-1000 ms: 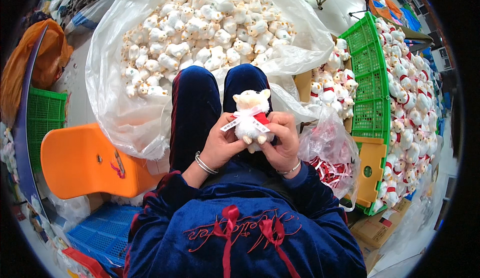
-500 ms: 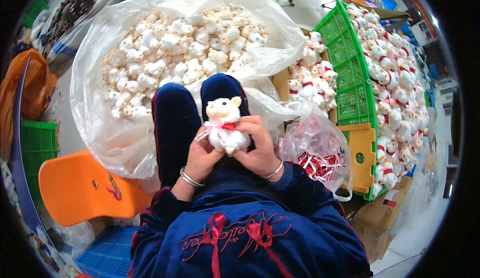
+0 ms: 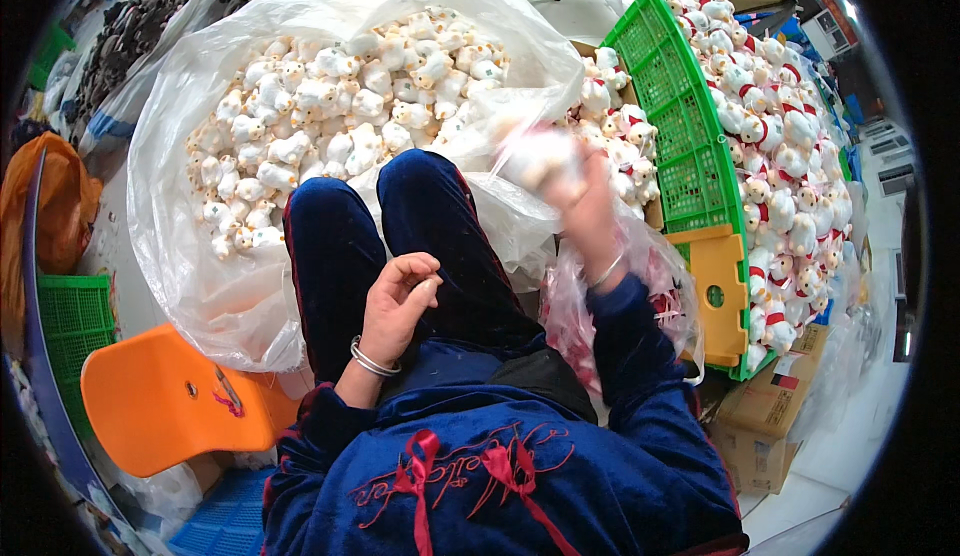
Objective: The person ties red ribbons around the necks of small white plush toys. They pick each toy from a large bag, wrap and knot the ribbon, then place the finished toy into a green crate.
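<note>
My right hand (image 3: 592, 214) is raised beyond my right knee, gripping a white plush toy (image 3: 540, 161) that is smeared by motion. A pale ribbon trails at the toy's far side. Just past it, several white plush toys with red ribbons (image 3: 632, 138) lie in a cardboard box beside the green crate. Over my lap, my left hand (image 3: 393, 308) is closed, thumb against the curled fingers, with nothing visible in it. Beneath my right forearm sits a clear plastic bag of red and pink ribbons (image 3: 562, 301), partly hidden by the sleeve.
Ahead of my knees spreads a large translucent bag (image 3: 165, 136) full of plain white plush toys (image 3: 285, 161). At right, a green crate (image 3: 690, 141) with a yellow end panel (image 3: 712, 296) holds many ribboned toys (image 3: 790, 166). An orange chair (image 3: 150, 401) stands at left, a cardboard carton (image 3: 765, 401) at lower right.
Both hands held the toy over my lap before. My left hand has let go and stays there; my right hand has carried the toy forward and right, toward the cardboard box.
</note>
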Available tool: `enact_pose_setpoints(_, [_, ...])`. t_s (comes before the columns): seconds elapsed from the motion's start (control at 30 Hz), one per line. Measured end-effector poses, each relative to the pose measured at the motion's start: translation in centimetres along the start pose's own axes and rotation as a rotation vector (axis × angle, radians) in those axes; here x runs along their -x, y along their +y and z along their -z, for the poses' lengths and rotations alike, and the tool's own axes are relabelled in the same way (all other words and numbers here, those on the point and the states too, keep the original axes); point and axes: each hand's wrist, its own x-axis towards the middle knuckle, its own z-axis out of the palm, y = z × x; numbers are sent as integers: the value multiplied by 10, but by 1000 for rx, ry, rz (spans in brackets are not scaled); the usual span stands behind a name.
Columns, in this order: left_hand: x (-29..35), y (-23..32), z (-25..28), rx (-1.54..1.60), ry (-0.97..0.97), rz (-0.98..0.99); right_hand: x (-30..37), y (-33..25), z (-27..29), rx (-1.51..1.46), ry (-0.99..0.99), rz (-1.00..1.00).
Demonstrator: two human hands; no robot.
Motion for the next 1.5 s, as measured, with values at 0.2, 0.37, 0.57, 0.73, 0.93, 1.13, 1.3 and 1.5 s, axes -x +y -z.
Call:
enact_pose_setpoints(0.2, [0,-10,13,43,12,54,-102,37,108,416,157,-184])
enact_pose_setpoints(0.37, [2,-13,25,33,16,121,-16,101,88,432,-95,-292])
enact_pose_setpoints(0.57, [2,-17,25,-14,29,163,76,117,109,135,10,-460])
enact_pose_setpoints(0.73, [1,-26,29,24,-3,164,117,124,181,283,201,-450])
enact_pose_setpoints(0.93, [6,-25,34,29,21,155,153,127,248,522,110,-535])
enact_pose_setpoints(1.13, [6,-15,23,-152,107,189,225,204,178,670,-313,-760])
enact_pose_setpoints(1.3, [-12,-3,50,-21,64,30,271,256,182,738,-179,-509])
enact_pose_setpoints(1.5, [-26,56,167,-5,553,-238,217,241,209,657,-252,-537])
